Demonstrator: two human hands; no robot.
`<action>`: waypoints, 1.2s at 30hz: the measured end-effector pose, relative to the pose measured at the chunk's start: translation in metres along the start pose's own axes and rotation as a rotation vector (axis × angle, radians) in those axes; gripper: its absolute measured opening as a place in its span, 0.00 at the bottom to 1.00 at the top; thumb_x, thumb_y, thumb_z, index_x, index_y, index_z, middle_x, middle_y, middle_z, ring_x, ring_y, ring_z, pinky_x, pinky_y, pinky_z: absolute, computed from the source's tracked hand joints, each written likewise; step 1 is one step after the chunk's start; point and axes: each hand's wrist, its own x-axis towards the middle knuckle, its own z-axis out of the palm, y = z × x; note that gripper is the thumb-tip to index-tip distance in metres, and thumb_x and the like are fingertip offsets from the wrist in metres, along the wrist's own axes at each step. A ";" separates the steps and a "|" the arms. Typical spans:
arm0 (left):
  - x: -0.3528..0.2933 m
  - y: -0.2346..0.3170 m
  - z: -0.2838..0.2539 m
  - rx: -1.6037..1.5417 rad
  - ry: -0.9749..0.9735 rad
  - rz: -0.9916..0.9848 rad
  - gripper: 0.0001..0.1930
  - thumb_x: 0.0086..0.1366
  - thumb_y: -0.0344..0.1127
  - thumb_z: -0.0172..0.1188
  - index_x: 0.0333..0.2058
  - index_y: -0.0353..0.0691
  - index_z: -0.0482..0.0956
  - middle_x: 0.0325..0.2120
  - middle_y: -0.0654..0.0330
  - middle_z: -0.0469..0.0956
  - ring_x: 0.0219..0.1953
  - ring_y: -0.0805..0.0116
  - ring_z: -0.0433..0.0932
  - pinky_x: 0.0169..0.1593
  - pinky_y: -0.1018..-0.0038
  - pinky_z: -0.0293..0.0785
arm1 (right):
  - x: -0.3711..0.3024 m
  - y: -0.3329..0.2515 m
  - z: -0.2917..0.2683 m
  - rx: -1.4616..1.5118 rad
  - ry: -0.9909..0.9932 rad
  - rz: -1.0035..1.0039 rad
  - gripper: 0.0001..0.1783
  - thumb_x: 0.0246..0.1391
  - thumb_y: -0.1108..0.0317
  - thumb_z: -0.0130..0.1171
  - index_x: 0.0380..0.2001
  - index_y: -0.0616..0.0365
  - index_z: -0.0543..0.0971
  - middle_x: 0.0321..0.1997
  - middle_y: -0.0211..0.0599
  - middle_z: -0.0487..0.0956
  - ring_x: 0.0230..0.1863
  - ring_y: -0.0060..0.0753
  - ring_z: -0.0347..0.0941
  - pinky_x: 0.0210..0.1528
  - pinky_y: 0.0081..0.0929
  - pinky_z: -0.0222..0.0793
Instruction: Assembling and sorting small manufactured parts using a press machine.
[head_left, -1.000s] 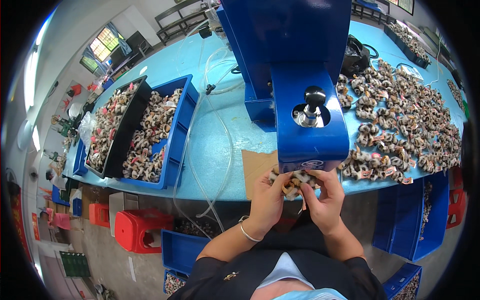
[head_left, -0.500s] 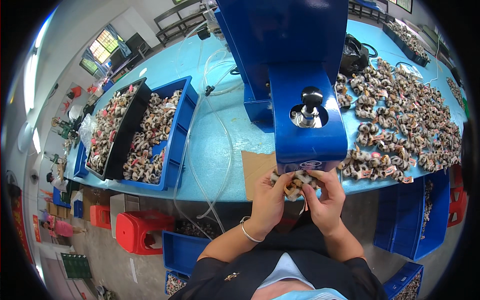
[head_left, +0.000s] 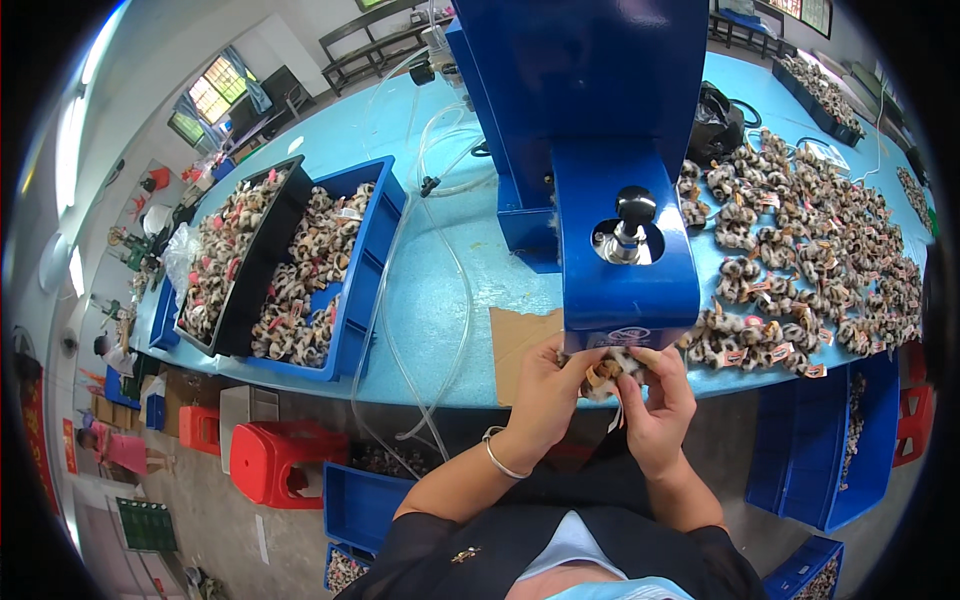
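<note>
L hand (head_left: pixel 541 398) + R hand (head_left: pixel 660 412) pinch furry pc (head_left: pixel 602 374); blk tray (head_left: pixel 254 275), blue bin (head_left: pixel 366 270) hold similar pcs (head_left: pixel 318 246)

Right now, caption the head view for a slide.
Left hand and right hand hold a furry piece at a blue benchtop machine.

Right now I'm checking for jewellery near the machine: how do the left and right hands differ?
The left hand has a silvery bangle at its wrist; the right hand shows none. The left hand grips the furry piece from the left, the right hand from the right. Both hold the same piece by the blue machine.
</note>
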 end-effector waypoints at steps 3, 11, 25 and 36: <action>0.005 0.001 -0.002 0.113 -0.011 0.097 0.06 0.67 0.27 0.58 0.39 0.30 0.81 0.33 0.56 0.84 0.31 0.75 0.82 0.34 0.80 0.79 | 0.001 0.000 0.001 0.029 0.001 0.046 0.19 0.52 0.85 0.63 0.49 0.68 0.77 0.54 0.47 0.75 0.50 0.32 0.76 0.50 0.24 0.75; 0.006 0.005 -0.007 -0.072 -0.106 0.000 0.10 0.71 0.31 0.56 0.44 0.31 0.78 0.38 0.53 0.83 0.35 0.66 0.85 0.37 0.75 0.83 | 0.012 -0.004 0.005 -0.033 -0.001 -0.042 0.16 0.51 0.83 0.65 0.45 0.69 0.79 0.50 0.47 0.77 0.48 0.34 0.77 0.49 0.25 0.76; 0.000 -0.006 -0.024 -0.175 -0.125 -0.057 0.10 0.71 0.30 0.54 0.48 0.34 0.75 0.44 0.53 0.81 0.41 0.65 0.83 0.40 0.72 0.82 | 0.004 0.001 0.010 0.001 -0.014 0.092 0.14 0.48 0.79 0.68 0.40 0.66 0.80 0.47 0.50 0.79 0.45 0.41 0.78 0.42 0.29 0.76; -0.029 -0.018 -0.037 -0.041 -0.169 -0.260 0.17 0.71 0.30 0.54 0.56 0.32 0.70 0.50 0.55 0.78 0.51 0.65 0.78 0.55 0.68 0.74 | -0.018 -0.011 -0.023 0.085 -0.189 0.369 0.23 0.54 0.65 0.69 0.51 0.62 0.74 0.37 0.38 0.82 0.35 0.22 0.80 0.33 0.22 0.75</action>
